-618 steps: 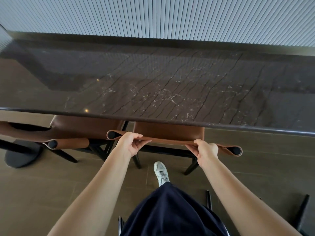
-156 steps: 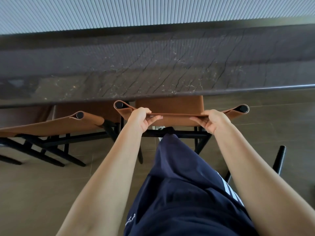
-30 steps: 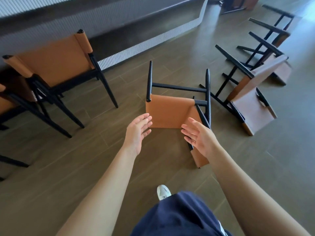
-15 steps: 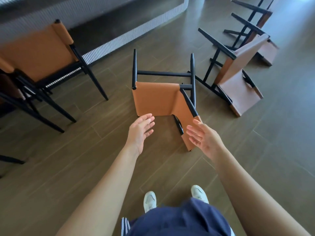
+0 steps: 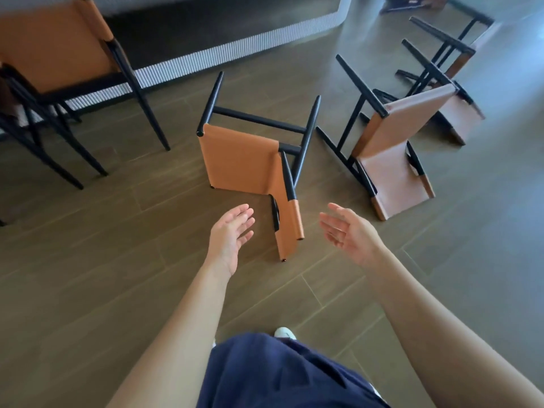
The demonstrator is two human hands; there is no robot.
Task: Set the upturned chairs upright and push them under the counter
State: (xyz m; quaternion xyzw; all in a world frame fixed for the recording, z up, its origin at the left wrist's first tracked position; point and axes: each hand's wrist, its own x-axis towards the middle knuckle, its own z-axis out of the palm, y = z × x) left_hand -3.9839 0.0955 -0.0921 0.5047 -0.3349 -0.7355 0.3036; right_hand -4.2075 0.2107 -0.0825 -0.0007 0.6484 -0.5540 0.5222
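Note:
A tan leather chair with black legs (image 5: 244,160) lies tipped over on the wooden floor straight ahead, legs pointing away from me, its backrest end nearest me. My left hand (image 5: 231,234) hovers open just left of that backrest. My right hand (image 5: 347,231) is open too, a little to its right. Neither hand touches the chair. A second overturned chair (image 5: 391,154) lies to the right, and a third (image 5: 450,78) beyond it. An upright chair (image 5: 56,51) stands at the counter base (image 5: 235,51) at upper left.
The ribbed white counter base runs along the top and curves away at upper right. More chair legs (image 5: 26,136) show at the far left edge. Another piece of furniture (image 5: 412,1) sits at the top right. Bare floor surrounds my feet (image 5: 284,332).
Earlier both hands gripped an upright chair's backrest at the counter. Now I face the fallen chairs. In the last second my open hands spread apart to either side of the nearest chair's backrest.

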